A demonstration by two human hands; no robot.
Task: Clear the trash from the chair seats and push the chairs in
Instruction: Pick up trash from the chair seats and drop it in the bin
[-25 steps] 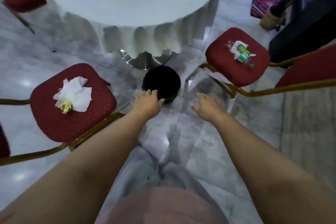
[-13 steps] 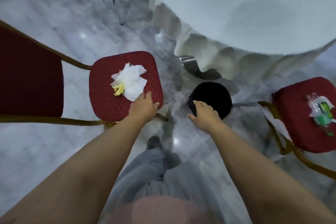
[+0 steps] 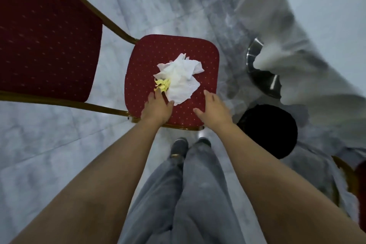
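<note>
A red chair seat [image 3: 150,53] with gold dots lies straight ahead of me, its backrest [image 3: 43,33] to the left. On the seat rests a crumpled white napkin [image 3: 181,77] with a small yellow scrap [image 3: 162,85] at its left edge. My left hand [image 3: 157,108] hovers over the near part of the seat, fingers straight, fingertips at the napkin's near edge and the yellow scrap. My right hand [image 3: 213,108] is spread open over the seat's near right corner, holding nothing.
A round black bin [image 3: 269,130] stands on the marble floor to the right of the seat. The white tablecloth [image 3: 309,49] hangs at the upper right over a shiny metal table base [image 3: 259,71]. Another chair's edge [image 3: 354,182] shows at the far right.
My view has swung left so the napkin chair is centred. Both hands have moved from the bin area onto the seat, the left reaching the napkin's edge.
</note>
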